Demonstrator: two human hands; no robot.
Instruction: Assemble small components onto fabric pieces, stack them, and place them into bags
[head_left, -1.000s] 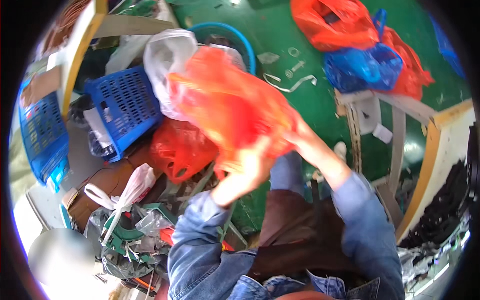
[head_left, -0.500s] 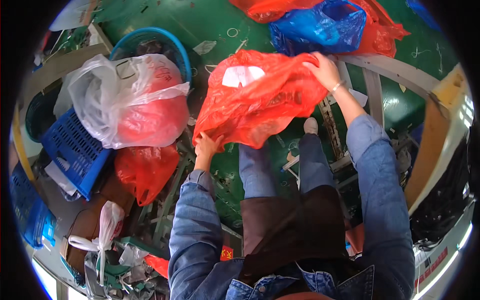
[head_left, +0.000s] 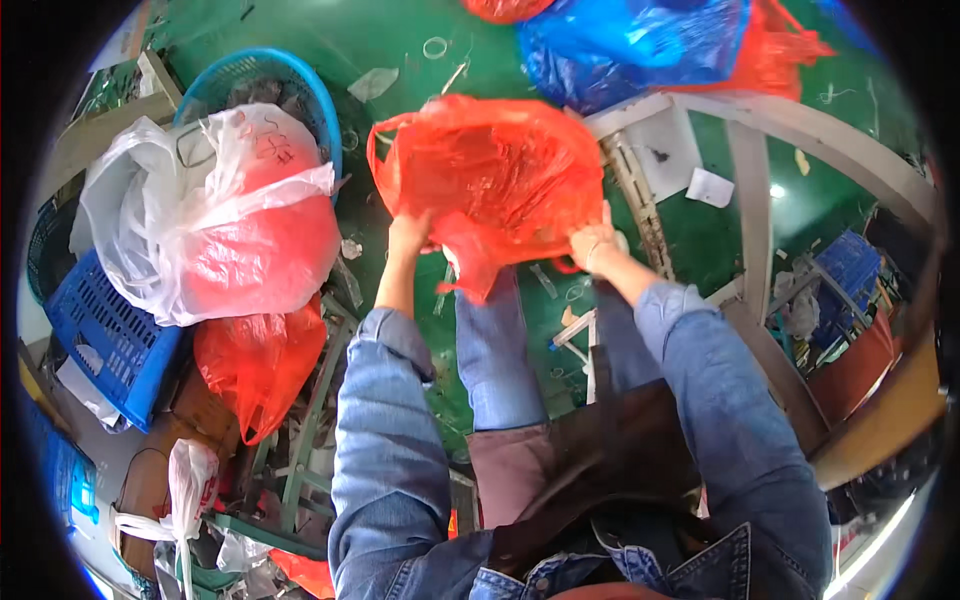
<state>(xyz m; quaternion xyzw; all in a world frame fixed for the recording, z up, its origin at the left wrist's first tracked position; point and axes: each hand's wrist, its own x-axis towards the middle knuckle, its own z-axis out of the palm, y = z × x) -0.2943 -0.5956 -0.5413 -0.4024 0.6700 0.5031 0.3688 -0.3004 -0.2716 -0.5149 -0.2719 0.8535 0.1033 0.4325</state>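
A thin red plastic bag hangs between my two hands, its mouth spread wide so that the creased inside shows. My left hand is closed on the bag's near left edge. At the near right edge my right hand grips the same bag, with a bracelet at the wrist. A flap of red plastic droops below the rim, over my left leg. What lies at the bottom of the bag, if anything, I cannot make out.
To the left, a white translucent bag with red inside rests by a round blue basket and a blue perforated crate. Another red bag hangs below. A blue bag lies at the far right beside a grey metal frame.
My right hand has come down and toward me. The red bag has turned from stretched sideways to mouth open toward me, and its white patch no longer shows. The view has shifted slightly.
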